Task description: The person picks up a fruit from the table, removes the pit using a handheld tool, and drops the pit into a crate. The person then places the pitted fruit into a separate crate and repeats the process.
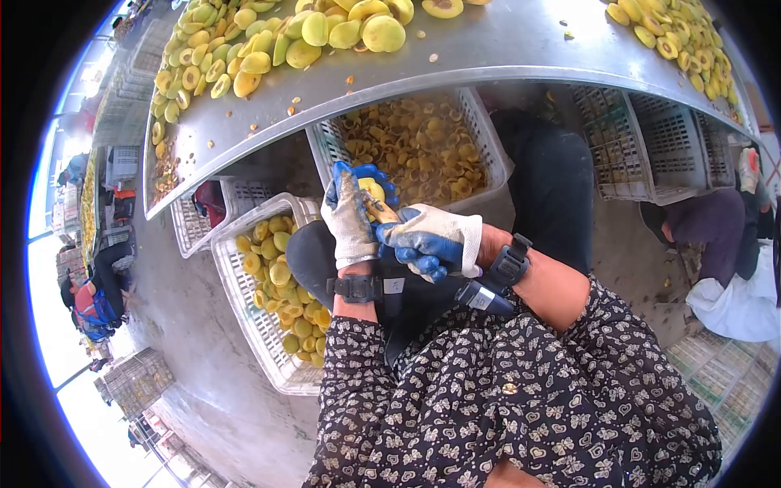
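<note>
Steel table (504, 45) under heaps of halved yellow fruit (244, 49) and scattered pits (351, 80); white crates (268, 358) on floor (195, 325) below.

Held fruit (373, 189) half hidden by gloved fingers (368, 172), tabletop pile (358, 28) cropped above

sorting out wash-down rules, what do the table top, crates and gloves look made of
Table top: bare metal, likely stainless steel, from its grey sheen and glare. Crates: white moulded plastic, with lattice walls. Gloves on the left hand, gripping a yellow fruit, and right hand, gripping a tool: white knit fabric with a blue, probably rubber, coating.
</note>
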A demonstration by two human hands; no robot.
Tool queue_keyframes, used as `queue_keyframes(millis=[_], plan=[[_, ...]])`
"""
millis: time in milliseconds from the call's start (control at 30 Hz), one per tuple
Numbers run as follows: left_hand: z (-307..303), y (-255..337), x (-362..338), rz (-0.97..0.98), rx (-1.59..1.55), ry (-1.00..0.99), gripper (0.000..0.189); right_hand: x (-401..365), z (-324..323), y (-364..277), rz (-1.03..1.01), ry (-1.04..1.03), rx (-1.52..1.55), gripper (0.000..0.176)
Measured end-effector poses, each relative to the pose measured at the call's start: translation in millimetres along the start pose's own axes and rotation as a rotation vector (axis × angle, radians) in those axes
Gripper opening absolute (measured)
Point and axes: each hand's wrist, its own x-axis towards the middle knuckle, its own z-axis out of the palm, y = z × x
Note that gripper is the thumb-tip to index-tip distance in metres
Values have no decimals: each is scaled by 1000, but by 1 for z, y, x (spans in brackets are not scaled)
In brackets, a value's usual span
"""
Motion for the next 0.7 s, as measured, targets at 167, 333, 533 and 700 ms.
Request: queue_keyframes(millis=[167, 333, 533, 700], plan=[[-1, 1, 4, -197, 41, -126, 39, -12, -16, -4, 71, -77, 15, 19], [1, 4, 8, -276, 224, -149, 42, -1, -44, 10, 215, -410, 466, 19], [-6, -5, 15, -376, 270, -201, 39, -8, -45, 9, 166, -195, 224, 22], [-6, -7, 21, -352, -30, -83, 38, -2, -43, 22, 127, -504, 553, 32]])
